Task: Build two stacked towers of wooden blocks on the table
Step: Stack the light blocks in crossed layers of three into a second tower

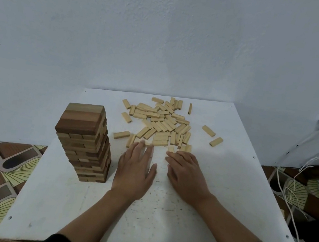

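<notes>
Left hand (137,167) and right hand (186,173) lie flat, fingers straight, holding nothing, fingertips at the near edge of the loose blocks (160,121).

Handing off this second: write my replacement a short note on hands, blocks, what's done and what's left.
Left hand: open, fingers straight, fingertips at the near edge of the loose blocks, holding nothing.
Right hand: open, flat beside it, also holding nothing.
One tower stands on the left side of the table.
The loose blocks lie heaped at the far middle, with a few strays around.
Done: one tower. Left: the second, not yet begun; it looks buildable from the heap.
</notes>
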`<action>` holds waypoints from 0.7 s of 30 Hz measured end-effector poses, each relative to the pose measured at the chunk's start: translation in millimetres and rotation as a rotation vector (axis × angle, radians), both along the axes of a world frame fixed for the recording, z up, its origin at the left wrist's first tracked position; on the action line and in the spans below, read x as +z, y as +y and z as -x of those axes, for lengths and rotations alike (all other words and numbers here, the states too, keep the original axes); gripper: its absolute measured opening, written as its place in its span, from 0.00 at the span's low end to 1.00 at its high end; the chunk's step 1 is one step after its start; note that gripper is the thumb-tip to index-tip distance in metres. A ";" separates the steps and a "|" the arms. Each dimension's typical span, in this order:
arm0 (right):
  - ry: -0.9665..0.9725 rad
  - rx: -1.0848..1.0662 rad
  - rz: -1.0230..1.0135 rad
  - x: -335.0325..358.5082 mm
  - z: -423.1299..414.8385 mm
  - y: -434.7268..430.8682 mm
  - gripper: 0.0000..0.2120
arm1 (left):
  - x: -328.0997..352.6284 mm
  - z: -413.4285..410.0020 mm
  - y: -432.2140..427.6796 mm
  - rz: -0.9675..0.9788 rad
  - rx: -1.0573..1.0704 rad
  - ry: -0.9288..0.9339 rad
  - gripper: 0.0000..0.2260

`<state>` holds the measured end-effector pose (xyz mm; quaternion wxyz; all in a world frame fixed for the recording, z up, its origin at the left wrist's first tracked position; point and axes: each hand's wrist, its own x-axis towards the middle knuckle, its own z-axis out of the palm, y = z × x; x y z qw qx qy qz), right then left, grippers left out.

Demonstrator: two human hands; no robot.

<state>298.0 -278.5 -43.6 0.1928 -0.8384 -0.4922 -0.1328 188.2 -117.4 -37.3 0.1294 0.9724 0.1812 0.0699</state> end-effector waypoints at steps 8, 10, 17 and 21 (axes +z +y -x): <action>0.105 -0.022 -0.110 -4.7 13.7 -3.8 0.13 | -4.3 10.9 0.9 0.110 -0.114 -0.142 0.25; 0.144 -0.036 -0.146 -5.0 20.5 -6.1 0.12 | -6.1 18.2 -3.1 0.157 -0.154 -0.171 0.26; 0.289 -0.021 -0.262 -0.4 46.4 -17.7 0.11 | -1.0 46.6 -12.3 0.368 -0.317 -0.175 0.24; 0.351 -0.031 -0.305 5.4 52.7 -18.6 0.11 | -0.8 53.5 -8.1 0.382 -0.364 -0.209 0.21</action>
